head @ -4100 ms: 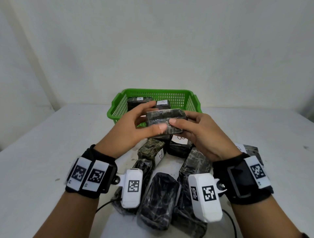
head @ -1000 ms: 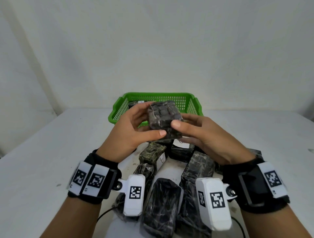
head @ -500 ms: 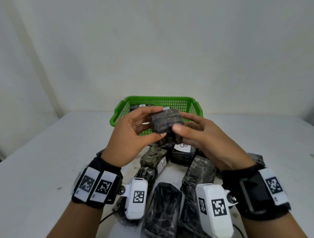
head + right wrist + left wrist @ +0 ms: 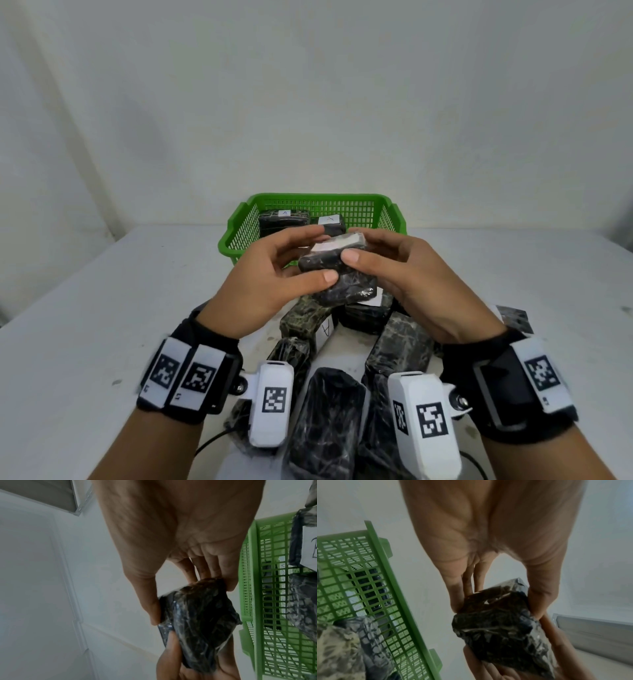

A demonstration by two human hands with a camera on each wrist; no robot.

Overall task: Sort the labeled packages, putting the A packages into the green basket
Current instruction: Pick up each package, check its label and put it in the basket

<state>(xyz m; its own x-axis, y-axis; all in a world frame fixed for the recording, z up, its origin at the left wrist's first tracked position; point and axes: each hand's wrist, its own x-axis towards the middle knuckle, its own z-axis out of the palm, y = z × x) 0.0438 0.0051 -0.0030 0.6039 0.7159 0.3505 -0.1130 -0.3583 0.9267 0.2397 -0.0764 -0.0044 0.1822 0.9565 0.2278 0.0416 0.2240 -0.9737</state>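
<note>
A dark wrapped package [image 4: 337, 270] is pinched between the left hand [image 4: 270, 284] and the right hand [image 4: 407, 277], in front of the green basket [image 4: 236, 236]. Its white label is blurred; a misread letter could cause missorting.

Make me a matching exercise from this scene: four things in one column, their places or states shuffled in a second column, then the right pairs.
Things
1. held package
2. green basket
3. package with the A label on its side
4. left hand

Places or states
a. lying on the table in the pile
b. gripping the left end of a package
c. up in the air between both hands
d. at the far side of the pile, packages inside

Pairs: 1-c, 2-d, 3-a, 4-b
</note>
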